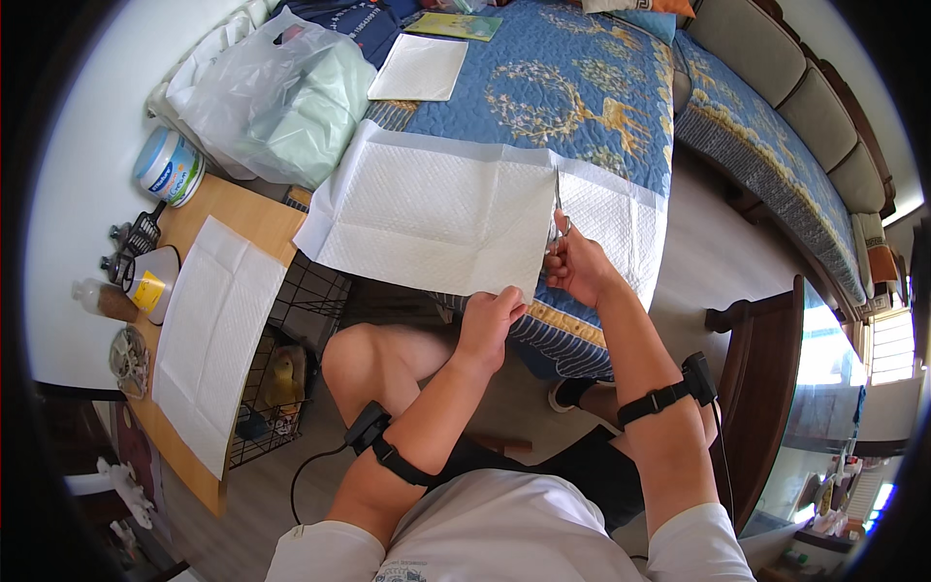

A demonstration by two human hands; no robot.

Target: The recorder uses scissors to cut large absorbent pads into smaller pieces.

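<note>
A white quilted absorbent pad (444, 207) lies over the bed's near edge, with a cut running between its wide left part and the narrower right part (607, 211). My left hand (494, 320) pinches the near corner of the left part. My right hand (574, 258) grips metal scissors (558, 190) by the handles, their blades pointing away from me at the cut near the pad's far edge. Another cut piece of pad (218, 335) lies flat on the wooden tabletop at the left. A folded white pad (420, 67) rests farther back on the blue quilt (538, 87).
A filled plastic bag (284, 102) sits behind the pad at left. A white tub with a blue lid (169, 166), a black slotted scoop (145, 231) and jars line the wall. A wire cage (280, 393) stands below the tabletop; a glass-topped wooden table (764, 385) is at right.
</note>
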